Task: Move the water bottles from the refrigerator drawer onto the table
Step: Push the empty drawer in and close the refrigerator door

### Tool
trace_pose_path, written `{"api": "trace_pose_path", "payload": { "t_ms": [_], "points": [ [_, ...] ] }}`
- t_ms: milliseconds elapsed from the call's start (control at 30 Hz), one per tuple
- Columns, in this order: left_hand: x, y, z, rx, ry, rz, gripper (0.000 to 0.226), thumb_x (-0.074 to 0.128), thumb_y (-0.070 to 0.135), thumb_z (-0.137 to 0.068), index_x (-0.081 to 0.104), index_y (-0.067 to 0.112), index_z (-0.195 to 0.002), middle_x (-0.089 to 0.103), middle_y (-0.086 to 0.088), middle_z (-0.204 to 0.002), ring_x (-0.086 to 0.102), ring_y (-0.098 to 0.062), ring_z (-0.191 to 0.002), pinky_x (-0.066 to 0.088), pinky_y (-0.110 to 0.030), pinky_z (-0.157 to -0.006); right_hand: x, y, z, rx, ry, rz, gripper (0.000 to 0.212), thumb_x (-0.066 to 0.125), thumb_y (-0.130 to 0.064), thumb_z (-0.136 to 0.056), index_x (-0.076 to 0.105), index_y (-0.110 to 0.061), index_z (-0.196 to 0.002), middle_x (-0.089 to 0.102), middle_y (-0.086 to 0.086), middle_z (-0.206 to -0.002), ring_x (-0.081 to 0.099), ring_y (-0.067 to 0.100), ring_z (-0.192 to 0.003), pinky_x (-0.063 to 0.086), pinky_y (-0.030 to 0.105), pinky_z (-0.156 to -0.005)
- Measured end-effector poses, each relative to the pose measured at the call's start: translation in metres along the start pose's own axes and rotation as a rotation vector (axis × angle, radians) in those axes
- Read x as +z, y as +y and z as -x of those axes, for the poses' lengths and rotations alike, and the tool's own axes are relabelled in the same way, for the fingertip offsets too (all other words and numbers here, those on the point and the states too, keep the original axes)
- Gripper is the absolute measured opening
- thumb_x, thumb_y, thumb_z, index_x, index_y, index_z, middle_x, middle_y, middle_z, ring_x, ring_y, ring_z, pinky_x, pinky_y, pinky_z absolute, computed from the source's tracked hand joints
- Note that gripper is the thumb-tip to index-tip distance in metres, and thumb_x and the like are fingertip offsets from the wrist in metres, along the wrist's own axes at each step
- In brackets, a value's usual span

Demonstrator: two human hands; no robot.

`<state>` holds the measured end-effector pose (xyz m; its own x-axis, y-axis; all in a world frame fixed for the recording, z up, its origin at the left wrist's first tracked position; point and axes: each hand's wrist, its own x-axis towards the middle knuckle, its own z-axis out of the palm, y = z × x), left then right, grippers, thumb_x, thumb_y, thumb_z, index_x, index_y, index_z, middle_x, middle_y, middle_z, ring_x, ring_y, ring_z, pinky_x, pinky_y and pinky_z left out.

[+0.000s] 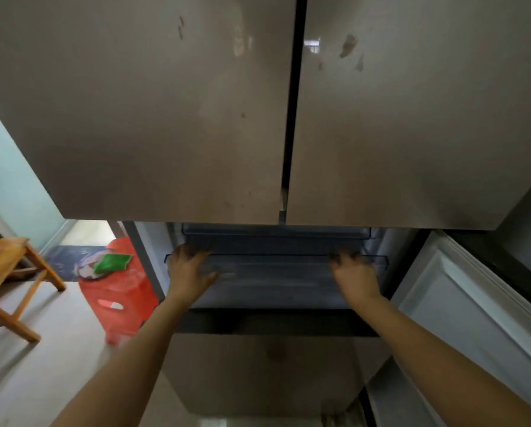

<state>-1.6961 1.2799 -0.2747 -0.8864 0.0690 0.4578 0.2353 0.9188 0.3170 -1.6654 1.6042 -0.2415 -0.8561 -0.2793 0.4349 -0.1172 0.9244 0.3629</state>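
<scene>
A translucent grey refrigerator drawer [273, 278] sits in the open lower compartment, under the two closed upper doors. My left hand [190, 269] grips the drawer's top rim at its left end, fingers hooked over the edge. At the right end my right hand [355, 274] holds the same rim with curled fingers. A second drawer or shelf [276, 234] lies just above and behind. No water bottles show; the drawer's inside is dim and blurred. A wooden table [2, 266] stands at the far left.
The lower compartment's door [473, 303] hangs open to my right. A red plastic stool [119, 291] carrying a green item [111, 261] on a plate stands left of the refrigerator. The upper doors [165, 103] loom close overhead. Pale floor lies between the table and stool.
</scene>
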Motion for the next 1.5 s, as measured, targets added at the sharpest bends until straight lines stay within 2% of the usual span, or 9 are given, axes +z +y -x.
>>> {"api": "trace_pose_path", "payload": {
  "t_ms": [233,400,567,767,1067,1233,1333,1400,1500],
  "points": [
    [0.025,0.019,0.038,-0.056,-0.08,-0.222,0.09,0.086,0.029,-0.053,0.04,0.008,-0.128,0.047,-0.033,-0.127,0.044,-0.052,-0.115,0.044,-0.06,-0.086,0.018,0.005,-0.025,0.013,-0.037,-0.158,0.063,0.088,0.004,-0.03,0.065,-0.005,-0.088,0.062,0.017,-0.06,0.055,0.031,-0.04,0.038,0.024,-0.029],
    [0.021,0.018,0.022,-0.003,-0.075,-0.293,0.103,0.087,0.029,-0.049,0.034,0.007,-0.134,0.043,-0.029,-0.134,0.044,-0.049,-0.119,0.047,-0.058,-0.085,0.028,0.004,-0.031,0.038,-0.033,-0.126,0.052,0.09,0.0,-0.025,0.07,-0.002,-0.073,0.063,0.017,-0.061,0.058,0.03,-0.043,0.043,0.027,-0.034],
    [0.032,0.022,0.009,0.071,-0.048,-0.286,0.101,0.087,0.025,-0.048,0.036,0.005,-0.132,0.032,-0.022,-0.135,0.029,-0.04,-0.122,0.046,-0.057,-0.087,0.033,-0.002,-0.031,0.08,0.08,-0.021,0.032,0.073,0.005,-0.041,0.067,-0.006,-0.07,0.061,0.018,-0.074,0.054,0.035,-0.078,0.05,0.035,-0.052],
    [0.032,0.022,0.008,0.053,-0.071,-0.238,0.101,0.087,0.02,-0.045,0.039,0.005,-0.131,0.049,-0.028,-0.127,0.03,-0.038,-0.121,0.047,-0.054,-0.087,0.03,-0.005,-0.029,0.106,0.007,-0.158,0.055,0.087,0.001,-0.021,0.069,0.002,-0.073,0.061,0.017,-0.053,0.06,0.031,-0.046,0.049,0.035,-0.044],
    [0.022,0.019,-0.002,0.033,-0.243,-0.254,0.107,0.089,0.032,-0.039,0.039,0.008,-0.131,0.055,-0.024,-0.124,0.048,-0.042,-0.118,0.049,-0.052,-0.085,0.032,-0.009,-0.032,0.104,-0.069,-0.197,0.061,0.087,0.002,-0.017,0.07,0.003,-0.075,0.06,0.016,-0.051,0.058,0.028,-0.04,0.049,0.033,-0.041],
    [0.006,0.032,-0.007,-0.082,-0.388,-0.16,0.091,0.061,0.034,-0.082,0.0,0.016,-0.147,-0.002,-0.013,-0.156,-0.001,-0.033,-0.144,0.017,-0.045,-0.116,0.03,-0.013,-0.029,0.123,-0.134,-0.289,0.074,0.086,0.005,-0.016,0.069,0.01,-0.087,0.052,0.011,-0.037,0.047,0.022,-0.027,0.039,0.024,-0.033],
    [-0.003,0.037,-0.008,-0.146,-0.423,0.002,0.09,0.059,0.033,-0.084,-0.004,0.02,-0.147,-0.009,-0.006,-0.156,-0.001,-0.027,-0.144,0.022,-0.039,-0.113,0.008,-0.014,-0.028,0.135,-0.28,-0.175,0.083,0.084,-0.003,-0.047,0.05,0.013,-0.121,0.059,0.008,-0.046,0.039,0.016,-0.033,0.028,0.021,-0.04],
    [-0.009,0.037,0.001,-0.128,-0.386,0.058,0.089,0.058,0.033,-0.084,-0.002,0.018,-0.147,-0.005,-0.007,-0.157,-0.002,-0.026,-0.144,0.016,-0.037,-0.115,0.008,-0.011,-0.027,0.15,-0.294,-0.172,0.07,0.052,-0.005,-0.085,0.015,0.003,-0.144,0.069,0.007,-0.082,0.054,0.017,-0.058,0.032,0.025,-0.051],
    [-0.015,0.031,0.026,-0.137,-0.337,0.101,0.092,0.046,0.044,-0.075,-0.008,0.019,-0.146,-0.01,-0.006,-0.156,-0.008,-0.024,-0.144,0.007,-0.037,-0.116,0.004,-0.006,-0.031,0.157,-0.372,-0.246,0.05,0.034,-0.013,-0.095,0.024,-0.009,-0.144,0.065,0.006,-0.086,0.053,0.017,-0.059,0.026,0.024,-0.045]
  ]
}}
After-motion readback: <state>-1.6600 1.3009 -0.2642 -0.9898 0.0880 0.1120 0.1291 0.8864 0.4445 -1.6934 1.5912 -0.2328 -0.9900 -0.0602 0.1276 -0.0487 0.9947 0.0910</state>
